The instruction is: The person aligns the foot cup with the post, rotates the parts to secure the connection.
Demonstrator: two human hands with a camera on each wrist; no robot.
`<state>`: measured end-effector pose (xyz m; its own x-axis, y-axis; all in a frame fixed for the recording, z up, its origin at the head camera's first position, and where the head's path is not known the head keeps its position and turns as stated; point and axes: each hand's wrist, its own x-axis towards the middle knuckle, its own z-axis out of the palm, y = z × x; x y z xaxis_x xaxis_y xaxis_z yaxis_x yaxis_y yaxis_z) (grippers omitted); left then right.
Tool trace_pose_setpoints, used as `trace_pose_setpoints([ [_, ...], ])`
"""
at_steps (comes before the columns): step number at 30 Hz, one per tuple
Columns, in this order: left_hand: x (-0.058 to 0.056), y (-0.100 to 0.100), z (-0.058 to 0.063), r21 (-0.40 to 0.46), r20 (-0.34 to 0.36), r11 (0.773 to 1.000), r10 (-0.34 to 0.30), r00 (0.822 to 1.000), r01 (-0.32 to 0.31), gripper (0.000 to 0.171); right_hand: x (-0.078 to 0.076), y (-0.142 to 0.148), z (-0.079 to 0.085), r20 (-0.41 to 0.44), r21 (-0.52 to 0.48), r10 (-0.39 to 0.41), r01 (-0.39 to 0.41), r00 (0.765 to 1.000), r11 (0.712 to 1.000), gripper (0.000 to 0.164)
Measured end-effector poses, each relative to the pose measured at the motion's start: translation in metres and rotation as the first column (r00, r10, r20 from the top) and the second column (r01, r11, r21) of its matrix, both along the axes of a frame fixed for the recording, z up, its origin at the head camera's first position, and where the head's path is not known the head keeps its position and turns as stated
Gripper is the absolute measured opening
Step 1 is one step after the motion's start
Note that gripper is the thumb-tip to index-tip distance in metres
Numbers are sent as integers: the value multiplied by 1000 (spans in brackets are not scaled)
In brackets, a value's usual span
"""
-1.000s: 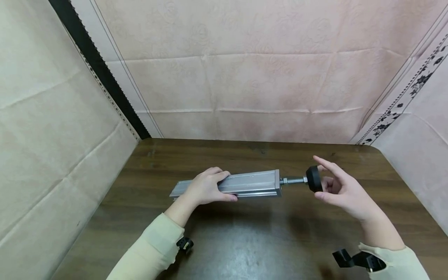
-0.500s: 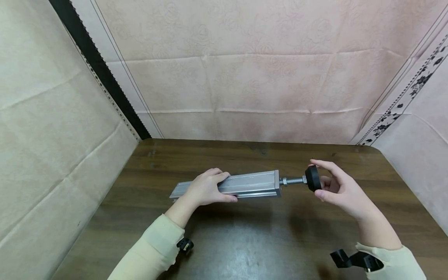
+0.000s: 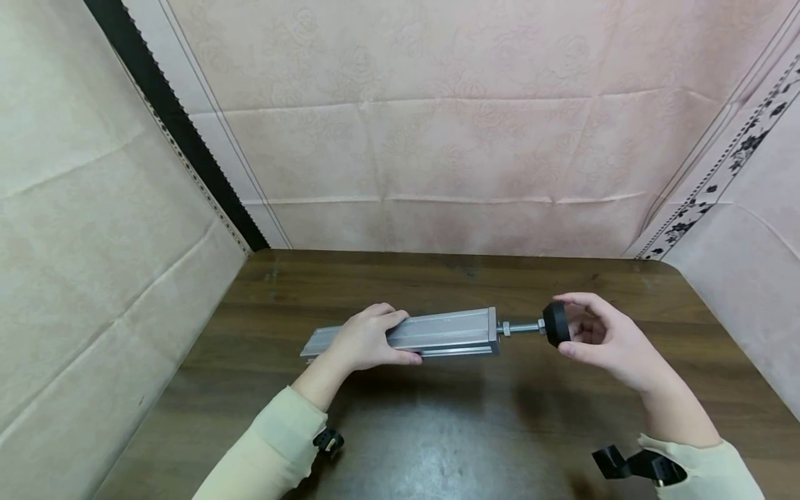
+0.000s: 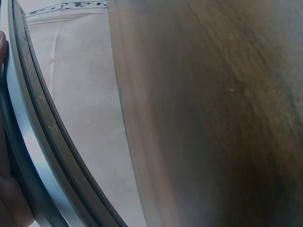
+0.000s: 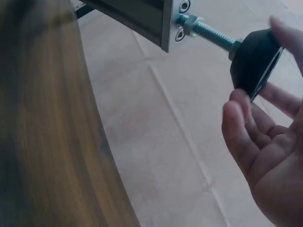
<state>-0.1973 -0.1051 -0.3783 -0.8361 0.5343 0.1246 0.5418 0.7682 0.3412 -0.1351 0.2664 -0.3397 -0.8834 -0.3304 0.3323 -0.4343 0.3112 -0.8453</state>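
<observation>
An aluminium profile (image 3: pixel 450 330) lies sideways in my left hand (image 3: pixel 369 337), which grips it near its left half, thumb along the near side. From its right end plate sticks a threaded bolt (image 5: pixel 213 34) with hex nuts, ending in a black levelling foot (image 3: pixel 555 323). My right hand (image 3: pixel 606 340) pinches the rim of that foot between thumb and fingers, its palm facing the foot's flat side. In the right wrist view the fingers curl about the black foot (image 5: pixel 253 59). The left wrist view shows the grooved side of the profile (image 4: pixel 42 123) close up.
The profile is held over a brown wooden table (image 3: pixel 425 430). Pale cloth hangings (image 3: pixel 437 153) rise behind its back edge and along both sides. Black camera mounts (image 3: pixel 644 465) sit on the wrists.
The right hand's raised index finger has come down onto the foot's rim and the hand has turned about it. The left hand and profile have stayed nearly still.
</observation>
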Motion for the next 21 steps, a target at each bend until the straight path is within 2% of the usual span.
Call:
trace_pose_setpoints([
  [2, 1, 0, 0, 7, -2, 1000, -2, 1000, 2, 82, 0, -1, 0, 1, -11, -15, 15, 1000, 1000, 54],
  [4, 2, 0, 0, 7, -5, 1000, -6, 1000, 6, 82, -1, -2, -1, 3, -61, 9, -9, 1000, 998, 52],
  [6, 3, 0, 0, 2, -15, 1000, -4, 1000, 4, 80, -3, -4, -3, -17, -118, 59, -61, 998, 991, 52],
  [10, 4, -2, 1, -5, -25, 1000, 11, 1000, -11, 79, -8, -6, -5, -96, -170, 153, -167, 984, 971, 58],
  [17, 3, -2, 1, 12, -9, 1000, 7, 1000, -7, 79, -10, -2, -8, -181, -162, 290, -320, 940, 933, 79],
  [21, 2, -1, 0, 16, -5, 1000, 7, 1000, -7, 79, -9, 2, -8, -160, -164, 328, -353, 931, 921, 83],
])
